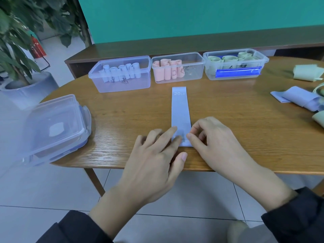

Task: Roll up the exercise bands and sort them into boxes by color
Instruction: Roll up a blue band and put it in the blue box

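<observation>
So the blue band [180,109] is lying flat on the table [122,120], long axis running straight away from the person, with the "20 LB" end pointing at the boxes and the near end down by the table edge. Both hands are on that near end: left hand [154,155] has its fingers mostly straight, fingertips pressing on the left corner, thumb out near the table edge. Right hand [213,142] has its fingers curled in, pinching the right corner.

Three clear boxes sit in a row at the back: blue box [121,74] with rolled blue bands, pink box [177,70] right behind the band's far end with pink rolls, green box [235,66] with green rolls. Loose bands [298,97] are piled at the right edge, well apart. A stack of lids [57,125] sits off to the left.
</observation>
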### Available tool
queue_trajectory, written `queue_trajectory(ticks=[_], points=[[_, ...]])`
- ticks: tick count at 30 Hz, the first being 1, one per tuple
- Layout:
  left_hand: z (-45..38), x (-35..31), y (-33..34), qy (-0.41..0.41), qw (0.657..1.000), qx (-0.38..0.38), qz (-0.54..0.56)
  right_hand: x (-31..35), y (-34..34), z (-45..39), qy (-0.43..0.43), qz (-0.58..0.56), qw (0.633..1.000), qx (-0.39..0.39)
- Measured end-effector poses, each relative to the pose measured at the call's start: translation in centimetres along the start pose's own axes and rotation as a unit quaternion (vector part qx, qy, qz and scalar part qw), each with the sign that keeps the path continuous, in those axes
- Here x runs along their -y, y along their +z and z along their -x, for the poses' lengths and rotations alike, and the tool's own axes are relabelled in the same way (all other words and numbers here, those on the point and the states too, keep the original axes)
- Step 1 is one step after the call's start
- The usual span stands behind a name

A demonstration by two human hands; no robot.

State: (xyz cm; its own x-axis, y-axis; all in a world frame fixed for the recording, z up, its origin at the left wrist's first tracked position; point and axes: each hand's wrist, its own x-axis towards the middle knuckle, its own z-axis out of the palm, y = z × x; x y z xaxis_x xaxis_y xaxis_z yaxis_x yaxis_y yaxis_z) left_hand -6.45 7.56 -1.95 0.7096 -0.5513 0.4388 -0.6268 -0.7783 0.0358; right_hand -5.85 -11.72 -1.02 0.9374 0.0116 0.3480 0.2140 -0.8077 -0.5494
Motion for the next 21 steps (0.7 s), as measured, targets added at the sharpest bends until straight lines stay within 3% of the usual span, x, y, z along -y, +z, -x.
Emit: queue_trajectory(ticks=[7, 11, 21], points=[[-0.5, -0.2, 0.2, -0.017, 0.998, 0.06, -0.021, -0.5, -0.7, 0.5, -0.082, -0.052, 0.995, -0.032], [-0.6, -0.2, 0.0, -0.011, 0.996, 0.079, -0.028, -1.4, -0.5, 1.6, -0.162, -0.02, 0.986, -0.018], [-1.7, 0.2, -0.6, -0.038, 0.98, 0.192, -0.022, -0.9, -0.7, 2.4, -0.117, 0.165, 0.978, 0.046]])
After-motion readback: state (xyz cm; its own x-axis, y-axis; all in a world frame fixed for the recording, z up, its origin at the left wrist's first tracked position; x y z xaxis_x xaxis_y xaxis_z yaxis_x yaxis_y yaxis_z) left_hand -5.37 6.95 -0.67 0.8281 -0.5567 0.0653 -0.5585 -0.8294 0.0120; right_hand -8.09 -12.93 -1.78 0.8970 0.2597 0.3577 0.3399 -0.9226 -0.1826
